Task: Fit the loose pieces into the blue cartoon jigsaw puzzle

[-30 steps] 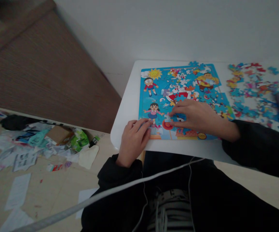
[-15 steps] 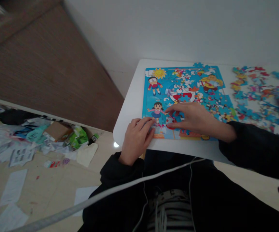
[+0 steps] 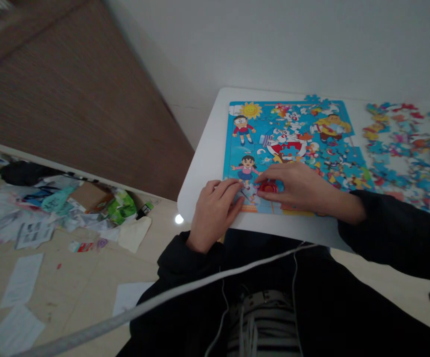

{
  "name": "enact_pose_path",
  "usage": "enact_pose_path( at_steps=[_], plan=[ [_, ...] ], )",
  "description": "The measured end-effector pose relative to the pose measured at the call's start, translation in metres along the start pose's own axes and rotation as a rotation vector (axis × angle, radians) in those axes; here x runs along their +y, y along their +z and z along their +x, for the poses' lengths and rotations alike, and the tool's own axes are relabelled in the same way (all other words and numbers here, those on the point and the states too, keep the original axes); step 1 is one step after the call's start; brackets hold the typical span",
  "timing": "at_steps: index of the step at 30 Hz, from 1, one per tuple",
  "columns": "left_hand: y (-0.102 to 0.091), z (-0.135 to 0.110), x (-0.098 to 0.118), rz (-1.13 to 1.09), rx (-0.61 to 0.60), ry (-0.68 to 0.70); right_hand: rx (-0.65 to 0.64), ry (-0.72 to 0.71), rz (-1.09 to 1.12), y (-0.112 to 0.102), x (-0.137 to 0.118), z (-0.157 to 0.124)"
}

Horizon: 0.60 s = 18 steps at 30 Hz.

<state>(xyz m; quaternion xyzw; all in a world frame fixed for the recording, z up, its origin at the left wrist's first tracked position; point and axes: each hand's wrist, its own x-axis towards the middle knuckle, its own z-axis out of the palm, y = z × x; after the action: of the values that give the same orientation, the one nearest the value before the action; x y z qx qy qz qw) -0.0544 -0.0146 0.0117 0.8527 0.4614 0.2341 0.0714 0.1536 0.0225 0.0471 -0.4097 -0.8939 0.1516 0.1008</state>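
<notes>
A blue cartoon jigsaw puzzle (image 3: 237, 148), partly put together in its frame, lies on a white table (image 3: 203, 163). My left hand (image 3: 216, 210) rests on its lower left corner, fingers stretched out and lying flat, holding nothing I can see. Over the lower left part is my right hand (image 3: 300, 188), with thumb and forefinger pinched at a red puzzle piece (image 3: 269, 188). My fingers hide part of that piece. Just above the fingertips is a printed figure in a pink top (image 3: 247, 168). Loose pieces lie across the puzzle's middle and right side.
Many loose jigsaw pieces (image 3: 397, 144) are spread on the table at the right; a few blue ones (image 3: 317, 100) sit at the puzzle's top edge. A brown wooden panel (image 3: 88, 99) stands at the left. Papers and bags (image 3: 62, 203) litter the floor. A pale cable (image 3: 200, 280) crosses my lap.
The view has shifted slightly, so the table appears a little further right. My right thumb and forefinger have drawn closer together at the red piece. My left hand stays at the corner.
</notes>
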Motion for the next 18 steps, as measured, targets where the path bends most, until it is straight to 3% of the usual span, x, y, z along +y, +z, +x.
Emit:
enact_pose_path(
  at_steps=[8, 18],
  plan=[
    [0.001, -0.001, -0.002, 0.012, 0.020, 0.017, 0.018, -0.043, 0.140, 0.006, 0.005, 0.005],
    [0.001, -0.004, -0.002, -0.033, 0.056, 0.043, 0.030, -0.043, 0.124, 0.007, 0.007, 0.007]
  ],
)
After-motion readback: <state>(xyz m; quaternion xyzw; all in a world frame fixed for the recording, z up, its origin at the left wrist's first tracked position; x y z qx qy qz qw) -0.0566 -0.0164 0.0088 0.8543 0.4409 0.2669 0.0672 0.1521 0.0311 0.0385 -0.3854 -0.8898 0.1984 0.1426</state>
